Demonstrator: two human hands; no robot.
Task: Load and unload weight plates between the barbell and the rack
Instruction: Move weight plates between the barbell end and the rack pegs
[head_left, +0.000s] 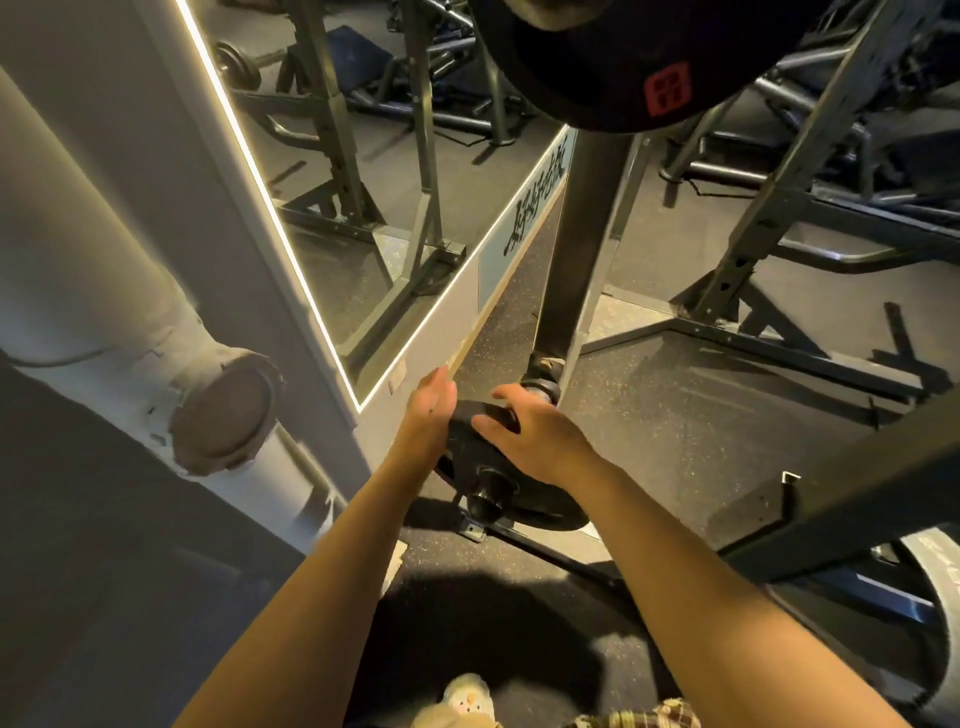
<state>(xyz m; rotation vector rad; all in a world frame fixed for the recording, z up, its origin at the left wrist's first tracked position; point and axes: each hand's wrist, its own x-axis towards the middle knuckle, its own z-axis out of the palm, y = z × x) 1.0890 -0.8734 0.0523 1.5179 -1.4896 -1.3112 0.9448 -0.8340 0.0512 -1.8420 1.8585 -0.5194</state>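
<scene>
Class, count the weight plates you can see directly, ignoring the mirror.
3: small plate on the low peg between both hands, large plate overhead, pale plate lower right. Others may be hidden.

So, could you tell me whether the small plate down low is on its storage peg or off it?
On: the small plate sits on the peg, whose end pokes through its centre hole.

Matt black rubber seen on weight plate; floor is speckled rough rubber w/ matt finish. Rack frame is painted metal, dull. Mirror is glossy glass.
</scene>
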